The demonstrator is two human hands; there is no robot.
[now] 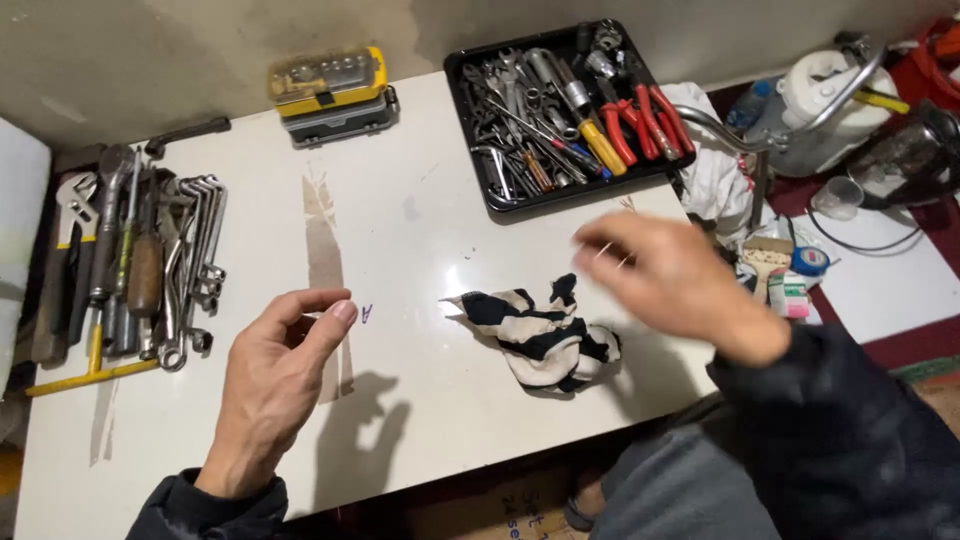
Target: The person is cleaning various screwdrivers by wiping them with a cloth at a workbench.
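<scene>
A person's two bare hands hover over a white table [420,200] crowded with tools. The left hand [280,375] is raised above the near left part of the tabletop, thumb and fingers loosely curled and parted, gripping nothing. The right hand [670,280], blurred in the picture, hangs over the right side of the table just beyond a crumpled black-and-cream striped rag [545,335]; its fingers appear loosely spread, and whether anything slight sits between the fingertips cannot be told through the blur. The rag lies on the table between the two hands, nearer the right one and not touched by either.

At the far right of the table sits a black tray [480,175] heaped with wrenches, pliers with red handles [645,115] and a yellow-handled screwdriver [600,145]. A yellow and grey tool case [330,90] stands at the far edge, left of the tray. Along the left edge lies a row of loose spanners [195,260], screwdrivers and an adjustable wrench [70,200]. A strip of brown tape [322,250] runs across the tabletop near the left hand. Off the table to the right, a white cloth [715,170] and a roll of blue tape [808,260] lie among clutter.
</scene>
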